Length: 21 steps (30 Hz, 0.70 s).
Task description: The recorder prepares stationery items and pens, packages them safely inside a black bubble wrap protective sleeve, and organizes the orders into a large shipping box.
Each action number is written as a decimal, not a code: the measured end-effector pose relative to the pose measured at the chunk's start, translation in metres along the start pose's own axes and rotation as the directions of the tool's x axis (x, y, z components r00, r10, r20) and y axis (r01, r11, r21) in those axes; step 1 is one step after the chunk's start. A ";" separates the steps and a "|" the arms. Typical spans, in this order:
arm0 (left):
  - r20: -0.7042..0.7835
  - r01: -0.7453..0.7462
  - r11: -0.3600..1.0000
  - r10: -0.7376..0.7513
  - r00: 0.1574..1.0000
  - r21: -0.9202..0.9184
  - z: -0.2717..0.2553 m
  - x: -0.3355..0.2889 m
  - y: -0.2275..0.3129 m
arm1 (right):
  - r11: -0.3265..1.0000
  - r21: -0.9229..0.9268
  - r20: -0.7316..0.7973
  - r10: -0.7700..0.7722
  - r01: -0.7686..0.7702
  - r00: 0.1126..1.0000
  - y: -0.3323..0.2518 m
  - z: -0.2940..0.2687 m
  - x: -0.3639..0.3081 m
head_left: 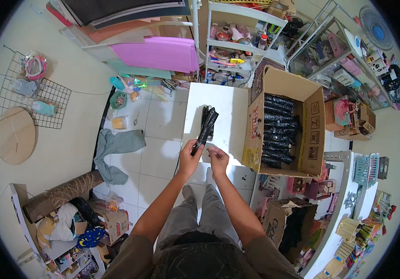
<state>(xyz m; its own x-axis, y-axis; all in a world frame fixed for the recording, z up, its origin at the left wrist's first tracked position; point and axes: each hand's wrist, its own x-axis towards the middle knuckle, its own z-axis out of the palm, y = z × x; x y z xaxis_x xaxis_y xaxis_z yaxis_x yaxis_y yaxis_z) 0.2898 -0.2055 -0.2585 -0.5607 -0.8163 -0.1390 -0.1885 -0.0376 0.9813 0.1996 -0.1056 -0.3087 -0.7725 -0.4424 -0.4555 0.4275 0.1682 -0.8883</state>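
My left hand (189,154) is closed around the lower end of a long, narrow bundle wrapped in shiny black plastic (207,124). The bundle slants up and away over a white table (230,100). Beneath its upper part lies a dark, elongated object (210,136), mostly covered, so I cannot tell its kind. Close to the bundle's lower end, my right hand (218,161) has its fingers curled and pinched together; whatever they hold, if anything, is too small to make out. To the right, an open cardboard box (312,95) holds a stack of several similar black-wrapped bundles (278,128).
White shelves (248,11) with bottles and small goods stand behind the table, beside pink sheets (162,53). A grey-green cloth (118,149) lies on the tiled floor at left. Another open carton (274,223) sits at lower right, near a white shelf unit with a blue basket (366,169).
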 end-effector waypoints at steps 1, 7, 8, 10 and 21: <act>0.004 -0.009 1.000 0.009 1.000 0.026 0.000 -0.005 0.018 | 1.000 0.002 -0.006 -0.002 0.002 1.000 -0.019 -0.010 -0.014; 0.184 -0.059 0.995 0.042 0.982 0.086 0.009 -0.032 0.123 | 0.982 0.121 0.162 -0.161 0.142 0.974 -0.137 -0.080 -0.075; 0.205 -0.067 0.995 0.050 0.978 0.077 0.014 -0.035 0.132 | 0.981 0.120 0.141 -0.171 0.154 0.975 -0.154 -0.093 -0.080; 0.266 -0.003 1.000 0.000 0.964 0.012 0.029 -0.037 0.153 | 0.970 0.049 0.216 -0.244 0.239 0.945 -0.196 -0.118 -0.092; 0.536 -0.164 0.982 0.186 0.823 -0.089 0.094 -0.001 0.206 | 0.875 -0.192 0.248 -0.394 0.444 0.885 -0.331 -0.158 -0.095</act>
<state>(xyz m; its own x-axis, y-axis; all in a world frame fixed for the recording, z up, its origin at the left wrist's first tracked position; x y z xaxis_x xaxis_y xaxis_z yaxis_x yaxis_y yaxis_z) 0.1755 -0.1580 -0.0687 -0.9291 -0.3697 -0.0033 -0.0215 0.0450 0.9988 0.0576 0.0206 0.0191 -0.7354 -0.6766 -0.0384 -0.0587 0.1201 -0.9910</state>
